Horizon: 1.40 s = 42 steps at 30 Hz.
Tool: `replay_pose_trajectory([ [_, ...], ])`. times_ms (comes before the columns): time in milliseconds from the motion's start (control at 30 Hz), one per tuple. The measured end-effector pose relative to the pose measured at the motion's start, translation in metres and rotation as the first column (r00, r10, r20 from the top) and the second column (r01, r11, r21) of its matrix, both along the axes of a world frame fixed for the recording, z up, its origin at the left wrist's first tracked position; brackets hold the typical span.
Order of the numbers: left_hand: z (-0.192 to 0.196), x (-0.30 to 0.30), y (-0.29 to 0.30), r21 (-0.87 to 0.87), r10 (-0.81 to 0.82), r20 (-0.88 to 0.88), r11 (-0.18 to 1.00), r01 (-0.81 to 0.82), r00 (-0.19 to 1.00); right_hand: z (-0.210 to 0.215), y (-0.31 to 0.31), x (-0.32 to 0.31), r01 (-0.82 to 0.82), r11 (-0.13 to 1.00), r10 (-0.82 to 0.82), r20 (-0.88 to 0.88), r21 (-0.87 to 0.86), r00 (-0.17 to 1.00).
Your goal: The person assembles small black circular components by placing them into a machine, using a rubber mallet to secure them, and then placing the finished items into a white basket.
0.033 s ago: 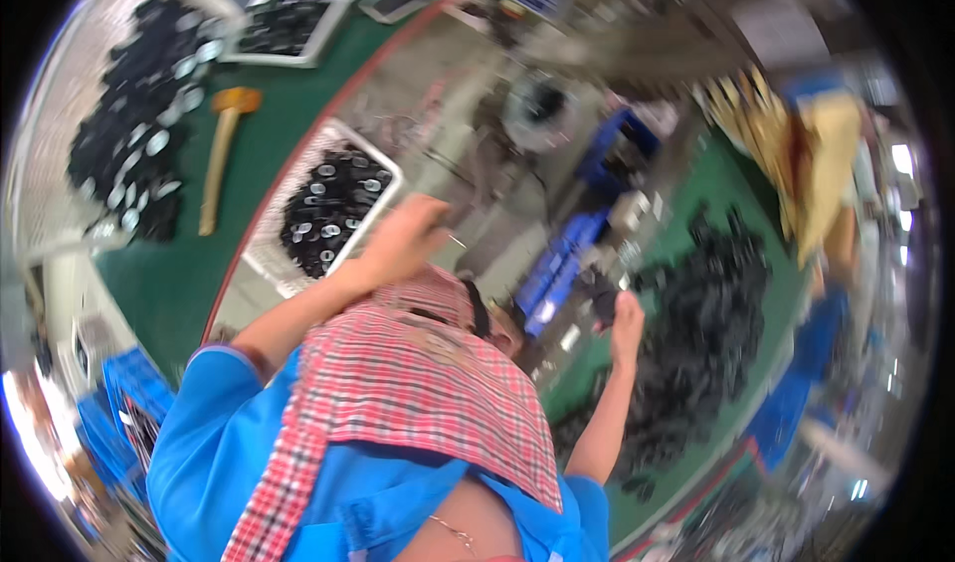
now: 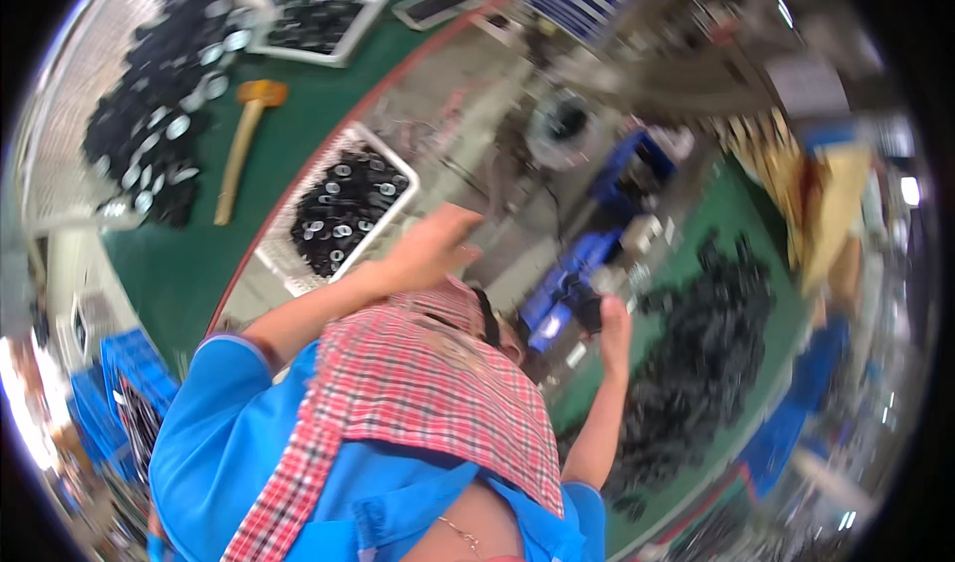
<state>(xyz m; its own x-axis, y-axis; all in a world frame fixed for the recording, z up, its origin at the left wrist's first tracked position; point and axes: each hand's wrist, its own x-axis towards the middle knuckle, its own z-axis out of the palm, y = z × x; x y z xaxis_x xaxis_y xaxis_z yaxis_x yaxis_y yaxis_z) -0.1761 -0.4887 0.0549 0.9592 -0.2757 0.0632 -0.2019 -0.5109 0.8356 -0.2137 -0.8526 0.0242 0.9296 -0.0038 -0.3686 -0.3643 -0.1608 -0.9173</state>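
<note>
My left hand is in the air just right of a white basket full of small black parts with pale rings. Its fingers are stretched out, thumb apart, and I see nothing between them. In my right hand is a small black part, pinched at the fingertips; its exact kind is blurred. That hand is beside a large heap of black parts on the green tabletop to the right. Some blue bins stand just beyond the held part.
On the green table at left lie a yellow-headed mallet, a big pile of black parts and a white tray. A round clear-rimmed object and a blue bin stand farther off. Brown cardboard is at far right.
The whole view has shifted slightly. My right hand has moved left with the black part, toward the blue bins. My left hand's fingers are more stretched, a little farther from the basket.
</note>
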Motion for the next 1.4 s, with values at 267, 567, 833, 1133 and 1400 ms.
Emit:
replay_pose_trajectory([
  [267, 0.012, 0.021, 0.077, -0.126, 0.187, -0.305, 0.964, -0.235, 0.934, 0.033, 0.245, 0.109, -0.389, 0.792, 0.325, 0.216, 0.471, 0.921],
  [567, 0.011, 0.092, 0.291, 0.071, 0.439, 0.051, 0.894, -0.442, 0.897, 0.019, 0.349, 0.157, -0.391, 0.731, 0.316, 0.232, 0.559, 0.92],
  [833, -0.04, 0.13, 0.484, 0.511, 0.615, 0.62, 0.154, -0.846, 0.487, 0.022, 0.363, 0.177, -0.292, 0.526, 0.387, 0.081, 0.799, 0.919],
  [1133, 0.054, 0.107, 0.183, -0.706, 0.044, -0.459, 0.589, -0.394, 0.887, 0.044, 0.366, 0.191, -0.453, 0.781, 0.298, 0.382, 0.43, 0.875],
  [1400, 0.052, 0.114, 0.149, -0.463, 0.234, -0.27, 0.818, -0.34, 0.934, 0.05, 0.344, 0.191, -0.456, 0.89, 0.385, 0.581, -0.027, 0.717],
])
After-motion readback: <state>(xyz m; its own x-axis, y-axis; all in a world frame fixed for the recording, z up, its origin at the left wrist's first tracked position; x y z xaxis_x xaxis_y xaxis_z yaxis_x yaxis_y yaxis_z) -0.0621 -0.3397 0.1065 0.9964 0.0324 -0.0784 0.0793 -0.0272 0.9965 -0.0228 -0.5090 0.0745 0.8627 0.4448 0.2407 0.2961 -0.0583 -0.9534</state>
